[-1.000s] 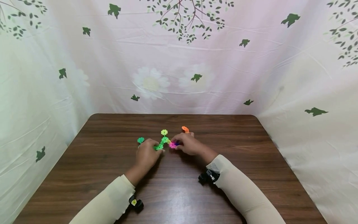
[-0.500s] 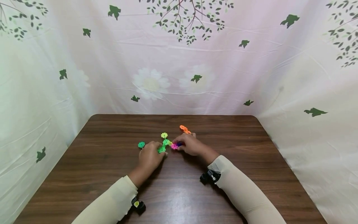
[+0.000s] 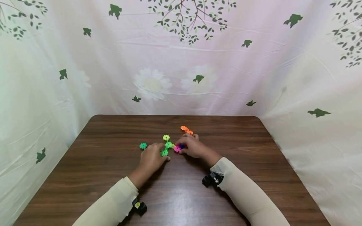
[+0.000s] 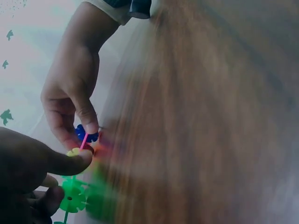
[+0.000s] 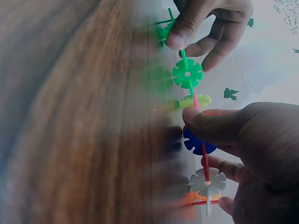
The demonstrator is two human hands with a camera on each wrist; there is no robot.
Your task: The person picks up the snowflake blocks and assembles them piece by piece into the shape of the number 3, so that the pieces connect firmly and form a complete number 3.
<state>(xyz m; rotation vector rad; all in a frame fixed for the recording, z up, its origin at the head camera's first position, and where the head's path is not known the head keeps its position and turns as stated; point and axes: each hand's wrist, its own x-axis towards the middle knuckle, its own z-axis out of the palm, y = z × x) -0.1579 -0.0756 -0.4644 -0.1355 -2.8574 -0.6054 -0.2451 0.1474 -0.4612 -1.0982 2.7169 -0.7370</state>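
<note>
A chain of slotted interlocking flower discs runs between the two hands over the middle of the table. My left hand (image 3: 152, 157) pinches it at the green discs (image 3: 164, 153), and a teal disc (image 3: 143, 146) sticks out beyond its knuckles. My right hand (image 3: 190, 147) grips the chain by a pink disc (image 3: 177, 148) and a blue disc (image 5: 198, 142). Between the hands stand a green disc (image 5: 187, 73) and a yellow disc (image 5: 205, 101). Below the right thumb in the right wrist view are a red disc (image 5: 205, 161) seen edge-on and a white disc (image 5: 208, 182).
Orange discs (image 3: 185, 129) show past the right hand's knuckles, and a yellow-green disc (image 3: 166, 137) juts toward the back. The brown wooden table (image 3: 240, 141) ends at a printed cloth (image 3: 175, 62), which also hangs at both sides.
My left hand has moved slightly right and nearer, and the green discs with it. The teal disc sits lower. More of the orange discs shows past the right hand, which has barely moved.
</note>
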